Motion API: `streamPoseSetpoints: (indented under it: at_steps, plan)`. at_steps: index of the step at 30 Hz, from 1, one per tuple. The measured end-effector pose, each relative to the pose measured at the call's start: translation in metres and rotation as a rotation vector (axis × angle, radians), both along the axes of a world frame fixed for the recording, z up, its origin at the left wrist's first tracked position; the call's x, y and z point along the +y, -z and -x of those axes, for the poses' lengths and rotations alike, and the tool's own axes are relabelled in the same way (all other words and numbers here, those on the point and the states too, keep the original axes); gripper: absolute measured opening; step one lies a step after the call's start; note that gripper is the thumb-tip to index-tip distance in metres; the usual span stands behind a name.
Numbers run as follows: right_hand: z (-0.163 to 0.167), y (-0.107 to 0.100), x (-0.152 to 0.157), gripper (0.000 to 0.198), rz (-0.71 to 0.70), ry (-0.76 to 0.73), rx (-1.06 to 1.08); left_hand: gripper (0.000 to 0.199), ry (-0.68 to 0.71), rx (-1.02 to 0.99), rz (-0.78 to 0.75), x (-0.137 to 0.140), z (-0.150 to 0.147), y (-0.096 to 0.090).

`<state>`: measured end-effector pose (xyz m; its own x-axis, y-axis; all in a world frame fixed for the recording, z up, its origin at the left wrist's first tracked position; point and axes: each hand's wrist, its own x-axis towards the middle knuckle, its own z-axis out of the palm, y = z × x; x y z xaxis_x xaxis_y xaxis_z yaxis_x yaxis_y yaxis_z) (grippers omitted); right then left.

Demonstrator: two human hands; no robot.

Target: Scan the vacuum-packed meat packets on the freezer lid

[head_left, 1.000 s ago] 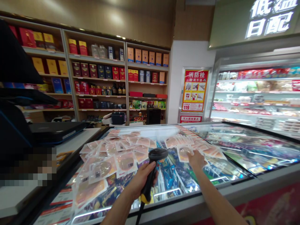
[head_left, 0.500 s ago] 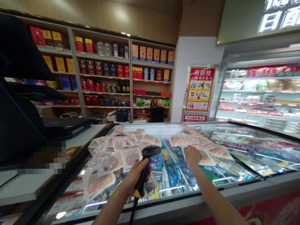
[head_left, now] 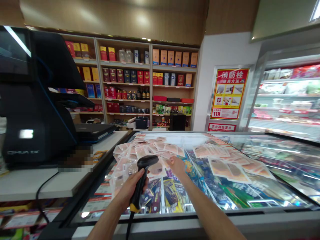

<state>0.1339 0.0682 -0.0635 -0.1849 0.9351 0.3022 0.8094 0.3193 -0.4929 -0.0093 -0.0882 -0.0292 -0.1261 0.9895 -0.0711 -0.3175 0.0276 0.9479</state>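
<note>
My left hand (head_left: 136,183) is wrapped round the handle of a black and yellow barcode scanner (head_left: 148,161), whose head points forward over the glass. My right hand (head_left: 178,166) is just right of the scanner head, its fingers bent together at the edge of the left pile of flat clear packets (head_left: 127,151). Whether a packet is pinched in those fingers is hidden. One packet with a round tan content (head_left: 156,170) lies under the scanner head. To the right, a second group of flat packets (head_left: 227,169) is fanned out on the glass lid.
Below the glass, the chest freezer (head_left: 250,213) holds colourful bags. A counter (head_left: 82,180) with a black till (head_left: 37,126) and a cable stands left. Shelves of boxed goods (head_left: 127,76) line the back; a lit open fridge (head_left: 287,100) is at the right.
My right hand has moved left from the right group of packets to the left pile. The scanner stays in my left hand. The view has turned left, showing more of the till.
</note>
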Motion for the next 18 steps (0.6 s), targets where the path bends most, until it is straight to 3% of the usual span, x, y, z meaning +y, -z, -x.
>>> streamPoseSetpoints:
  at_steps: [6,11,14,18]
  plan:
    - [0.035,-0.007,-0.022,0.056,-0.005,-0.006,-0.126,0.028,-0.053,0.015,0.006,-0.008,0.015,0.001]
    - [0.045,-0.002,-0.026,0.077,0.006,-0.015,-0.099,0.028,-0.06,0.016,0.0,-0.014,0.02,0.004]
    - [0.046,0.002,-0.017,0.064,0.109,-0.091,0.008,0.028,-0.053,0.012,-0.006,-0.017,0.022,0.005]
    - [0.035,0.006,0.003,0.018,0.214,-0.182,0.318,0.028,-0.028,0.014,-0.024,-0.021,0.02,0.001]
